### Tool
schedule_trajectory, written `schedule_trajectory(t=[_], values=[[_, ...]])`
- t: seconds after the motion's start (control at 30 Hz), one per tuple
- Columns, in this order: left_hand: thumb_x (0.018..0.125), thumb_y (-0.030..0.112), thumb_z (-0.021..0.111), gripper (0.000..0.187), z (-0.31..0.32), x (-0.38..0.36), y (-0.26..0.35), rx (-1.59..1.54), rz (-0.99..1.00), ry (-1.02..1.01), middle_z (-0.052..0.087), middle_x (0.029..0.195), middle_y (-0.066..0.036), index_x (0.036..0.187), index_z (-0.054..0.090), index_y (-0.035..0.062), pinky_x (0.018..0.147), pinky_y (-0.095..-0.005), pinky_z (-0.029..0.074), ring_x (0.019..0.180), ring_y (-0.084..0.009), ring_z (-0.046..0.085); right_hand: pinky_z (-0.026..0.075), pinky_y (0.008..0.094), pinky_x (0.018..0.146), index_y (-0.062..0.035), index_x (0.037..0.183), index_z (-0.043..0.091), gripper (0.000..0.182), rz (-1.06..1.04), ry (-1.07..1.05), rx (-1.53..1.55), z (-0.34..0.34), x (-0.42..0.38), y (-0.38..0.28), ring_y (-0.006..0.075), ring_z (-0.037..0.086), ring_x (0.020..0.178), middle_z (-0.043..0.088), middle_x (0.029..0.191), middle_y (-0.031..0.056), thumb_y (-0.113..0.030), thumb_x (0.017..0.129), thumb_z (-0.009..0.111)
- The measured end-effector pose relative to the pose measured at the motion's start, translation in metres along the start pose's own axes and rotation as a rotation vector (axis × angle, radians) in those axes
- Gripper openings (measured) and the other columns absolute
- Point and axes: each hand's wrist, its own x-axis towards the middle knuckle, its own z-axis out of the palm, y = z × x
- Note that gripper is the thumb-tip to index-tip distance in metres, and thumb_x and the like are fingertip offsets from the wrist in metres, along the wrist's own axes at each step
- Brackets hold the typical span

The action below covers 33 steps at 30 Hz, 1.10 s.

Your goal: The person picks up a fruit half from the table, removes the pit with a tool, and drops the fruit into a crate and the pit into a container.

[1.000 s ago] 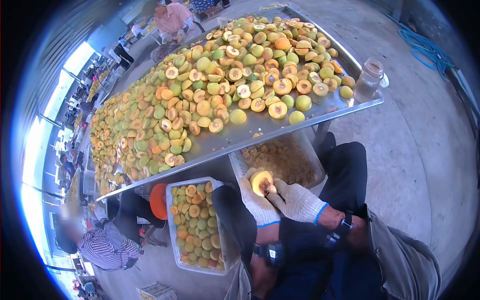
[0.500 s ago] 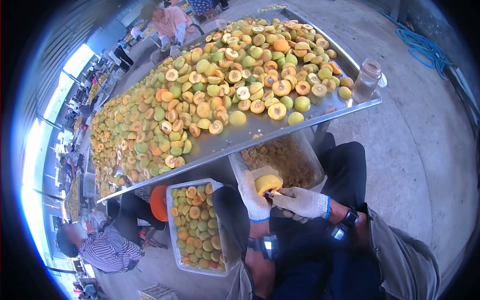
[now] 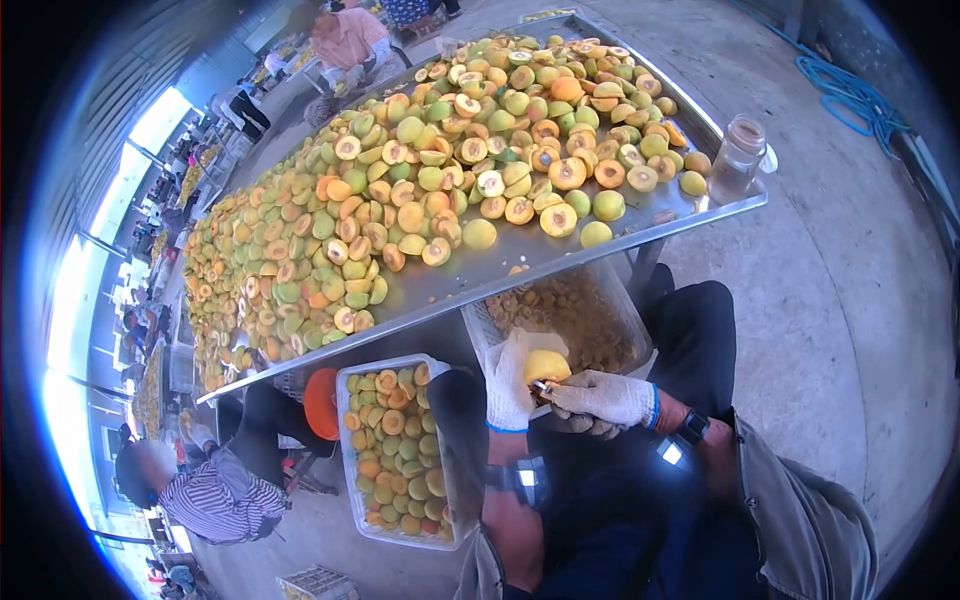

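Observation:
My left hand (image 3: 511, 385), in a white knitted glove, is closed around a yellow peach half (image 3: 545, 366). My right hand (image 3: 608, 398), gloved the same way, grips a small metal-tipped tool (image 3: 542, 386) whose tip meets the underside of the fruit. The handle is mostly hidden in the fingers. Both hands are above my lap, by the near end of a white bin (image 3: 628, 300) that holds brown pits and scraps. Halved peaches (image 3: 410, 190), several with pits still in them, are heaped on the metal table (image 3: 425, 288) beyond.
A white basket (image 3: 346, 445) full of peach halves stands left of my knee, by an orange bucket (image 3: 320, 404). A clear jar (image 3: 736, 160) sits at the table's right corner. One person (image 3: 215, 500) in stripes sits at left; another (image 3: 352, 45) works across the table.
Both hands have shifted slightly, and the peach half has turned so its cut face with the dark hollow no longer shows. The tool stays against it.

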Motion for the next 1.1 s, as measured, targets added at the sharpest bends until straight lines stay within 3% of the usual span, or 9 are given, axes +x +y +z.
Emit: schedule_trajectory(t=[0.17,0.43,0.63,0.73,0.77,0.87,0.93,1.0,1.1], values=[[0.107,0.040,0.050,0.055,0.010,0.002,-0.019,-0.136,-0.081,0.257,0.073,0.086,-0.018,0.098,0.072,-0.0097,0.071,-0.0332,0.058,0.073,-0.0241,0.070,0.034,0.0215,0.043,-0.0131,0.099,0.067,0.044,-0.086,0.135,-0.172,-0.010,0.013,0.015,0.0042,0.046,0.049,0.049,0.065,-0.0072,-0.054,0.106,0.052],[0.109,0.041,0.044,0.057,0.019,0.003,-0.023,-0.094,-0.170,0.631,0.073,0.093,-0.017,0.103,0.073,-0.0082,0.071,-0.0329,0.059,0.077,-0.0256,0.070,0.052,0.0499,0.084,-0.0019,0.122,0.065,0.050,-0.285,0.397,-0.540,0.001,0.019,0.016,0.0426,0.070,0.089,0.072,0.096,0.0258,-0.047,0.106,0.051],[0.107,0.048,0.041,0.064,0.013,0.008,-0.033,-0.043,-0.234,0.767,0.071,0.090,-0.016,0.104,0.070,-0.0089,0.064,-0.0340,0.058,0.074,-0.0258,0.068,0.052,0.0536,0.081,-0.0004,0.112,0.064,0.054,-0.163,0.666,-1.060,-0.006,0.033,0.021,0.0507,0.068,0.094,0.070,0.098,0.0314,-0.052,0.105,0.049],[0.106,0.050,0.041,0.062,-0.003,0.010,-0.029,-0.380,-0.239,0.743,0.070,0.087,-0.016,0.107,0.067,-0.0055,0.061,-0.0370,0.058,0.073,-0.0268,0.068,0.053,0.0530,0.079,0.0004,0.112,0.063,0.052,-0.224,0.799,-0.840,-0.019,0.033,0.027,0.0518,0.067,0.092,0.070,0.096,0.0320,-0.049,0.105,0.051],[0.107,0.052,0.039,0.059,-0.012,0.008,-0.032,-0.487,-0.238,0.704,0.068,0.090,-0.017,0.112,0.063,-0.0015,0.058,-0.0378,0.058,0.072,-0.0294,0.068,0.051,0.0500,0.065,-0.0009,0.109,0.061,0.045,-0.525,0.873,-0.718,-0.019,0.034,0.029,0.0431,0.069,0.072,0.069,0.080,0.0230,-0.046,0.106,0.054],[0.108,0.056,0.035,0.061,-0.032,0.000,-0.037,-0.445,-0.141,0.564,0.068,0.100,-0.019,0.115,0.062,0.0008,0.061,-0.0404,0.058,0.076,-0.0342,0.069,0.045,0.0284,0.048,-0.0032,0.104,0.063,0.054,-0.195,0.507,0.050,-0.024,0.011,0.005,0.0101,0.054,0.053,0.055,0.069,-0.0003,-0.055,0.108,0.049],[0.109,0.060,0.033,0.067,-0.041,-0.005,-0.024,-0.747,-0.238,0.547,0.067,0.107,-0.021,0.119,0.061,0.0002,0.069,-0.0468,0.057,0.087,-0.0389,0.068,0.042,0.0262,0.045,-0.0071,0.103,0.062,0.055,-0.162,0.382,0.163,-0.032,0.018,0.007,0.0096,0.049,0.048,0.052,0.067,-0.0017,-0.058,0.108,0.044],[0.108,0.063,0.032,0.071,-0.045,-0.008,-0.019,-0.879,-0.240,0.457,0.067,0.110,-0.020,0.123,0.062,-0.0001,0.078,-0.0509,0.055,0.097,-0.0409,0.066,0.039,0.0247,0.046,-0.0076,0.104,0.063,0.044,-0.133,0.692,-0.387,-0.036,0.038,0.021,0.0078,0.049,0.051,0.055,0.070,-0.0023,-0.051,0.107,0.053],[0.108,0.059,0.039,0.064,-0.048,-0.011,-0.023,-0.891,-0.220,0.405,0.068,0.109,-0.018,0.124,0.061,0.0012,0.081,-0.0467,0.052,0.099,-0.0359,0.065,0.036,0.0234,0.044,-0.0107,0.099,0.060,0.042,-0.189,0.556,-0.103,-0.023,0.033,0.010,0.0067,0.047,0.049,0.053,0.068,-0.0027,-0.052,0.105,0.056]])
